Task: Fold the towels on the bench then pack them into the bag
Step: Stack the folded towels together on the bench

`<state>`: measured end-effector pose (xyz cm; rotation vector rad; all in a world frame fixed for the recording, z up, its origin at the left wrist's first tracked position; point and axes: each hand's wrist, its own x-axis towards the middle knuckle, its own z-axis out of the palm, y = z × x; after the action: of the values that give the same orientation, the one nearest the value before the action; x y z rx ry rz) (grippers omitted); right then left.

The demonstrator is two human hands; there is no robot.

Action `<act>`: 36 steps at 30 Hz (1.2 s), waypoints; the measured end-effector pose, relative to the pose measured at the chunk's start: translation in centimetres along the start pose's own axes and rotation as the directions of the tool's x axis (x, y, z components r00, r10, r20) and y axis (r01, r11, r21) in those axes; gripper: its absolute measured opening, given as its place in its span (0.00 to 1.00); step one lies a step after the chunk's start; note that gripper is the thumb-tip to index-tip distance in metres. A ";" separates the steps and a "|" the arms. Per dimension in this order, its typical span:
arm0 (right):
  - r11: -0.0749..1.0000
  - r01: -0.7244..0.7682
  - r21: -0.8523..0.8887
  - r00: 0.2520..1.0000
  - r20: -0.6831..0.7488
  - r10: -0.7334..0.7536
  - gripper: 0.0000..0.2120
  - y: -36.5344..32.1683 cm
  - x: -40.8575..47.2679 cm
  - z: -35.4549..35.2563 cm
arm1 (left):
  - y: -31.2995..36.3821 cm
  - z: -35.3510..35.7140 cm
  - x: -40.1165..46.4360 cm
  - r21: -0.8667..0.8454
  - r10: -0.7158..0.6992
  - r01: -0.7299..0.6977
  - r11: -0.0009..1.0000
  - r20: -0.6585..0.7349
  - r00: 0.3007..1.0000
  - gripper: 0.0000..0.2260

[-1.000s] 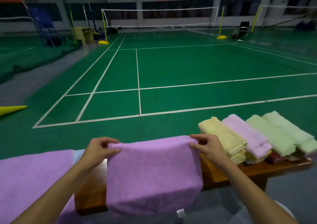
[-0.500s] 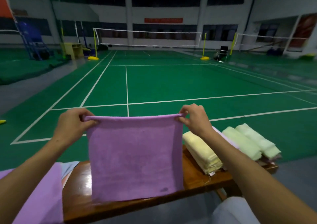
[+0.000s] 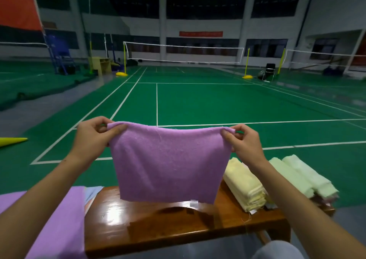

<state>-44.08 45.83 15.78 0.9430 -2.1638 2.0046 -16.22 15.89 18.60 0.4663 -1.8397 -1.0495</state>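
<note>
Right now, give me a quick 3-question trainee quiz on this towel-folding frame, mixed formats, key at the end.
1. True or false: the purple towel lies flat on the bench.
2. Multiple choice: where does each hand take its grip on the purple towel? A) the bottom corners B) the top corners C) the middle of the sides
3. Fill in: the folded towel nearest the right hand is pale ____.

Key
1. False. The left hand and the right hand hold it up, and its lower edge hangs just above the bench.
2. B
3. Yellow: the folded yellow towel, with the folded green towels farther right.
</note>
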 end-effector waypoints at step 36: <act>0.699 -0.308 -0.645 0.877 0.093 0.472 0.28 23.3 -3.8 10.1 | -23.5 9.4 -6.4 0.645 -0.387 0.163 0.746 0.221 0.895 0.06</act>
<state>-47.95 37.55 -8.18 0.6864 -3.0901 1.1178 -23.88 11.37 -5.97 1.0320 -2.4929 -0.7186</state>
